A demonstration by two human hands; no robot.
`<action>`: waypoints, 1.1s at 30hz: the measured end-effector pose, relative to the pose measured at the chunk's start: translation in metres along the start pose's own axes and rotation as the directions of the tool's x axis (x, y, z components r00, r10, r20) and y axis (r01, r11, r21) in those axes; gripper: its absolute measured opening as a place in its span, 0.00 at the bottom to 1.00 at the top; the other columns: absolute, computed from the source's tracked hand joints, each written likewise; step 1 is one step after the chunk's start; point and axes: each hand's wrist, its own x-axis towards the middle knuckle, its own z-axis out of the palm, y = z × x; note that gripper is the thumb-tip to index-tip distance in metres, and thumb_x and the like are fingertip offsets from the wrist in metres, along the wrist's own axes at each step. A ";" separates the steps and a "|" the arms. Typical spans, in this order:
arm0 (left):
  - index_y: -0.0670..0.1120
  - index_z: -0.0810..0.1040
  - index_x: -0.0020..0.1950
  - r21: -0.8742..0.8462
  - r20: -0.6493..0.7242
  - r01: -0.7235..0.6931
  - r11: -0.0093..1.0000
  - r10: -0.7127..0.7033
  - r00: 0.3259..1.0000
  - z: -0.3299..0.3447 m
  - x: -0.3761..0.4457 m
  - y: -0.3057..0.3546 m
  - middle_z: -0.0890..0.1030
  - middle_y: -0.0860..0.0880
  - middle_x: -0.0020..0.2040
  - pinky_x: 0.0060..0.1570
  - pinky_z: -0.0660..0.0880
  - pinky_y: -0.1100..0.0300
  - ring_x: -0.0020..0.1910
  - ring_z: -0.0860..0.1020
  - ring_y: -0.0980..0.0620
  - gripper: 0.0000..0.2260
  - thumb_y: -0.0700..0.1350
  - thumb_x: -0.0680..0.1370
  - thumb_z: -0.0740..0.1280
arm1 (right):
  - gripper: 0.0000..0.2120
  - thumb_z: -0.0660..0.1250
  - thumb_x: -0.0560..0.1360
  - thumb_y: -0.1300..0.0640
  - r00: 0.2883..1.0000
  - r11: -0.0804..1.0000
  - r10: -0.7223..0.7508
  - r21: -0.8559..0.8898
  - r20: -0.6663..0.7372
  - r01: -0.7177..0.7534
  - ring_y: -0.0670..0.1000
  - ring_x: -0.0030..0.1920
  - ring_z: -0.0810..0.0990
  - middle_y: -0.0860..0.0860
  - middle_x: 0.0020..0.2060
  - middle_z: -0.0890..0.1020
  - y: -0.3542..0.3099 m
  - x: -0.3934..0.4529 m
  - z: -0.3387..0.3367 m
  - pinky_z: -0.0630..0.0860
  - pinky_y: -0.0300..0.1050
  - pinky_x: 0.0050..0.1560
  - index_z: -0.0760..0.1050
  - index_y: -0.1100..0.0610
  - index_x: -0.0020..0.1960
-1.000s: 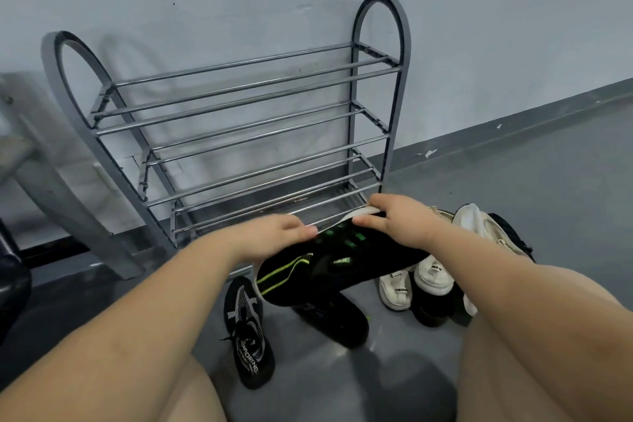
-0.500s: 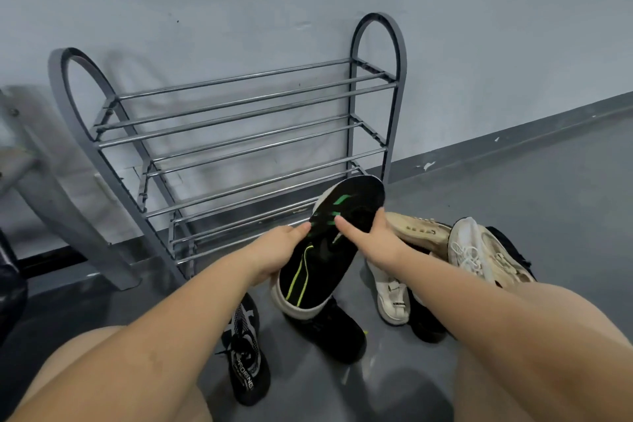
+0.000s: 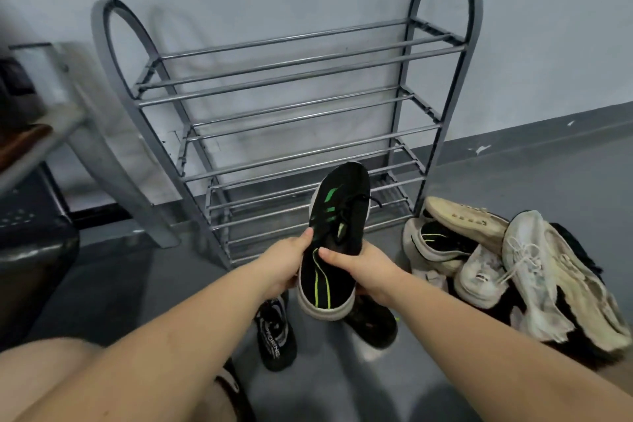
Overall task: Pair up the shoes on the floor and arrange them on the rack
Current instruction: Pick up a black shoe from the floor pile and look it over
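While held up in front of the rack (image 3: 442, 55), black shoe (image 3: 334, 240) with green stripes and a white sole, toe pointing up and away, heel low and near. Black laces loose near the toe end.

Seen from the head camera only. Left hand (image 3: 286, 264) wrapped round the left side of the black shoe, thumb pressed on top, fingers tucked under and out of sight. Right hand (image 3: 364, 267) closed round the right side of the same shoe, thumb lying across the top near the opening.

Grey metal rack standing against the wall, with rounded ends and four shelves made of thin bars. Nothing on any shelf.

On the floor just under the held shoe, a plain black shoe (image 3: 371, 322), partly hidden. Beside it on the left, a black shoe with white letters (image 3: 275, 336), toe pointing near.

To the right, near the rack's foot, a heap of shoes (image 3: 507, 271) touching and lying on each other: a cream one on top at the back, a white one with laces tipped on its side, a small white one, and a black one with a green line poking out below. Matching pairs in the heap hard to tell.
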 end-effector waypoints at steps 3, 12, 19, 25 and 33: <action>0.44 0.78 0.58 -0.102 0.009 0.127 0.987 -0.127 0.992 0.002 0.008 -0.038 0.83 0.45 0.49 0.60 0.74 0.48 0.51 0.80 0.45 0.17 0.53 0.81 0.56 | 0.16 0.74 0.70 0.60 0.998 0.997 0.068 -0.043 -0.011 -0.069 0.52 0.53 0.82 0.56 0.53 0.84 0.031 0.009 -0.002 0.78 0.46 0.57 0.78 0.57 0.57; 0.40 0.77 0.56 -0.197 -0.049 0.361 0.911 -0.377 0.925 -0.008 0.040 -0.113 0.82 0.42 0.53 0.55 0.75 0.51 0.54 0.78 0.43 0.18 0.53 0.81 0.58 | 0.21 0.74 0.71 0.56 0.941 0.928 0.337 -0.158 -0.040 -0.339 0.53 0.54 0.81 0.56 0.56 0.82 0.093 0.039 0.004 0.78 0.41 0.49 0.76 0.60 0.61; 0.41 0.74 0.61 -0.041 -0.210 0.435 0.899 -0.434 0.876 -0.023 0.080 -0.146 0.78 0.45 0.46 0.41 0.74 0.57 0.43 0.76 0.48 0.20 0.54 0.81 0.55 | 0.23 0.71 0.73 0.59 0.934 0.870 0.350 -0.343 -0.074 -0.353 0.55 0.61 0.78 0.57 0.60 0.79 0.107 0.073 0.017 0.74 0.42 0.59 0.72 0.60 0.66; 0.38 0.72 0.64 -0.026 -0.293 0.484 0.875 -0.470 0.833 -0.031 0.111 -0.147 0.79 0.41 0.55 0.60 0.74 0.51 0.56 0.78 0.42 0.24 0.57 0.80 0.56 | 0.23 0.71 0.73 0.59 0.927 0.842 0.367 -0.396 -0.076 -0.366 0.56 0.62 0.77 0.57 0.61 0.79 0.114 0.104 0.022 0.73 0.47 0.65 0.72 0.59 0.67; 0.38 0.72 0.66 0.206 -0.338 0.488 0.848 -0.406 0.849 -0.031 0.124 -0.152 0.75 0.41 0.62 0.57 0.71 0.59 0.61 0.74 0.42 0.18 0.48 0.82 0.55 | 0.24 0.66 0.76 0.64 0.869 0.825 0.493 -0.291 -0.048 -0.484 0.59 0.61 0.77 0.60 0.61 0.78 0.122 0.114 0.009 0.76 0.42 0.51 0.66 0.62 0.71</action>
